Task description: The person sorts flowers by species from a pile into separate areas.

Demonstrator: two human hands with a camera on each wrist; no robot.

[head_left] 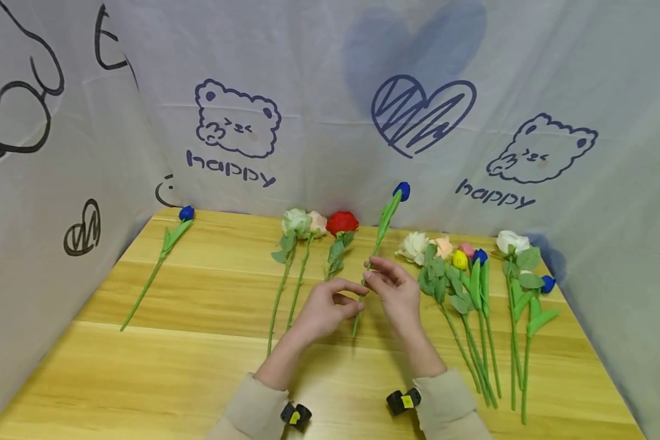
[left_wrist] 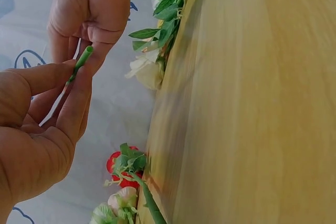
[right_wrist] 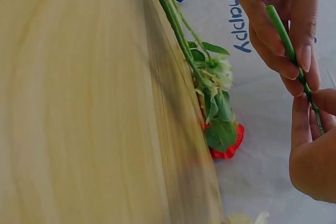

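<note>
Sleeves (head_left: 257,400) reach over the wooden tabletop (head_left: 170,373); left grip (head_left: 329,308) and right grip (head_left: 400,300) pinch a tulip (head_left: 385,219) before doodled cloth (head_left: 319,55).

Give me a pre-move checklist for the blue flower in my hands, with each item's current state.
1. Left hand on the stem: ok, fingers and thumb pinch it near its lower end.
2. Right hand on the stem: ok, pinching higher up, nearer the bloom.
3. Held blue flower turned bloom-end away from you: ok.
4. Red flower fully visible in the head view: not ok, the left hand hides its lower stem.
5. Far-left blue flower apart from the others: ok, alone on the table.
6. Firmness of either pinch: cannot tell.
</note>
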